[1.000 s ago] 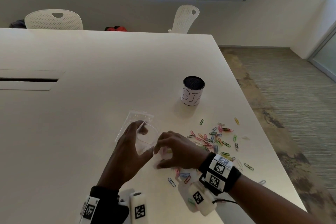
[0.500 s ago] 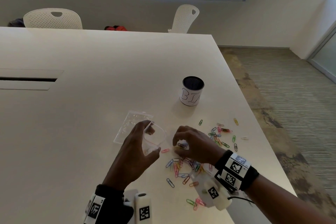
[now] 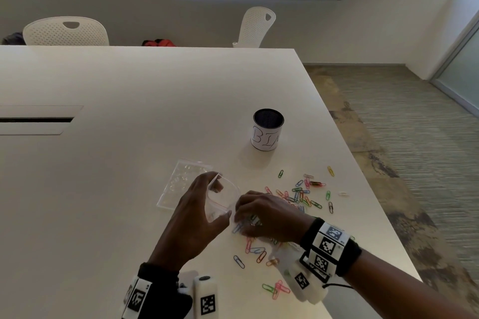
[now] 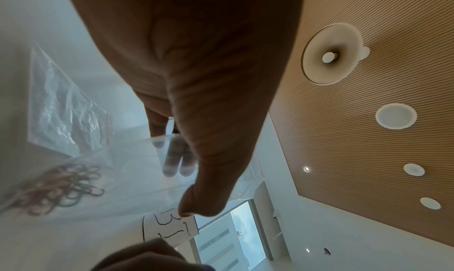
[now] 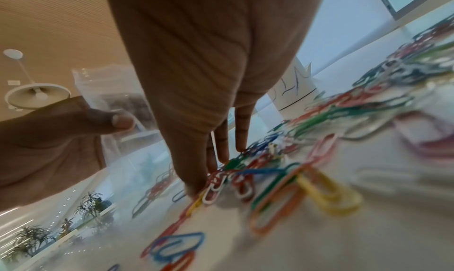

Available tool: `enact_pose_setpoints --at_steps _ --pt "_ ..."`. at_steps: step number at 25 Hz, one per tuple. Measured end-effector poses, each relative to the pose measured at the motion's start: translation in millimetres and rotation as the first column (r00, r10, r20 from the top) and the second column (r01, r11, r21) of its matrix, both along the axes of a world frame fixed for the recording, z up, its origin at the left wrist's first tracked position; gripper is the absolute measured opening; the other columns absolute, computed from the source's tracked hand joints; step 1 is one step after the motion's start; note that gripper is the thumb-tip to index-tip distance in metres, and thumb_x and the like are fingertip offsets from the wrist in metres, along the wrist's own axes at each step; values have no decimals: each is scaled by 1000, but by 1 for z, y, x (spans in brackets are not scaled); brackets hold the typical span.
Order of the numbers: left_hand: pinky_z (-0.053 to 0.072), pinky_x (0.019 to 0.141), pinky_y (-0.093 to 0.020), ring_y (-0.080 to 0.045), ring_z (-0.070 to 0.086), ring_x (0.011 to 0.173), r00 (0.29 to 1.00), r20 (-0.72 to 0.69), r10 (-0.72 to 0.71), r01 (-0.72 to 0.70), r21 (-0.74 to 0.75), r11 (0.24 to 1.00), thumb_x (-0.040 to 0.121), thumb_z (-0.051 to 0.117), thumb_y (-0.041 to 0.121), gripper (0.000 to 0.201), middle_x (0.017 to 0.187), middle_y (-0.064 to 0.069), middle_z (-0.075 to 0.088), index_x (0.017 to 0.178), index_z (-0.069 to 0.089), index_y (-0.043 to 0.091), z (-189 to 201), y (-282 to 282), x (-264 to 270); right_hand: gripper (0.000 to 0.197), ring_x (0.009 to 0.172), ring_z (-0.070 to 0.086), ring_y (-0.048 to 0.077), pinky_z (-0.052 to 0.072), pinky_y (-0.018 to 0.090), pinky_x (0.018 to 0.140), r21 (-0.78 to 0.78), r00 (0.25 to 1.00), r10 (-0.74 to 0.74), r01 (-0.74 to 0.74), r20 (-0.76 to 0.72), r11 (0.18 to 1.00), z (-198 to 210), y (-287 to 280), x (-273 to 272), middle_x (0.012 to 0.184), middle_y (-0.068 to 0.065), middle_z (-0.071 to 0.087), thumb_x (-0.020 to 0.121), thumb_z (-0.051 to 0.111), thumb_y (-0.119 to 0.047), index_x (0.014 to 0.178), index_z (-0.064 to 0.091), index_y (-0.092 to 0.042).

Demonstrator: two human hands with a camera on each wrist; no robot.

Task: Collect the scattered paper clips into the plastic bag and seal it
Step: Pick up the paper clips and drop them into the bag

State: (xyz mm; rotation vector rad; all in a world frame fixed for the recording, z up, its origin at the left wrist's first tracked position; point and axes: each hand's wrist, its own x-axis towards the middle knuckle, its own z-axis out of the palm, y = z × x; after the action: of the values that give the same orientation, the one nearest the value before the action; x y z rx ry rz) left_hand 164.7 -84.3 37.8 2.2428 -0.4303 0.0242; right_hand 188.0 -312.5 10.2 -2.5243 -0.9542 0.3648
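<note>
The left hand (image 3: 193, 217) grips the plastic bag (image 3: 223, 198) with thumb and fingers, mouth held open, above the table (image 3: 129, 116) near its right edge. Half a second ago the right hand (image 3: 267, 216) was further to the right, over the paper clips (image 3: 300, 193); now it has moved against the bag mouth, its fingers pressed together on a bunch of clips (some already inside the bag). A spare bag (image 3: 181, 181) and a cup (image 3: 267, 129) stay unmoved.

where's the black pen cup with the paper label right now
In the head view the pen cup stands upright on the table, right of centre, beyond the scattered paper clips and both hands.
</note>
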Motion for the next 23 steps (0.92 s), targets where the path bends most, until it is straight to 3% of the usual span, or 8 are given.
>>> enact_pose_setpoints --at_steps 3,8,12,16,18,23 --pt "40 87 -9 -6 57 113 1000 -7 -8 8 7 1000 81 82 28 64 117 13 57 133 45 30 0 -2 1 23 110 55 9 55 29 89 -6 998 -50 51 41 999 3 -16 2 123 -4 64 96 70 -30 116 70 -22" --pt "39 85 -7 -7 57 113 1000 -20 -20 20 8 1000 80 82 33 65 119 12 57 132 44 29 1 -5 2 72 134 41 11 44 30 101 -211 994 -104 108 31 972 10 -31 0 152 -9 42 84 72 -59 147 43 -42" --pt "38 83 -5 -8 57 112 999 -29 -16 17 11 1000 81 83 29 66 119 12 56 133 43 30 0 -6 2 51 129 46 14 53 34 98 -214 994 -103 110 40 971 9 -29 -4 148 -5 45 93 68 -47 141 54 -39" --pt "38 84 -6 -9 57 113 999 -38 -21 22 7 1000 81 83 29 66 119 12 56 134 43 30 -2 -7 2 30 116 56 11 55 25 92 -155 992 -96 109 85 982 2 -26 -6 135 -5 57 100 62 -34 129 65 -31" --pt "38 86 -8 -8 57 113 999 -36 -27 27 3 1000 81 83 30 66 118 13 56 134 43 30 -2 -8 2 22 108 61 12 58 26 88 -148 990 -93 109 110 983 2 -24 -6 125 -3 61 103 59 -27 122 67 -27" --pt "41 87 -10 -9 57 114 999 -32 -32 32 -7 999 81 82 30 66 119 14 55 133 41 34 -5 -9 2 15 87 67 14 61 29 76 -159 985 -119 139 128 978 6 -17 -6 108 2 62 104 55 -14 111 68 -17"
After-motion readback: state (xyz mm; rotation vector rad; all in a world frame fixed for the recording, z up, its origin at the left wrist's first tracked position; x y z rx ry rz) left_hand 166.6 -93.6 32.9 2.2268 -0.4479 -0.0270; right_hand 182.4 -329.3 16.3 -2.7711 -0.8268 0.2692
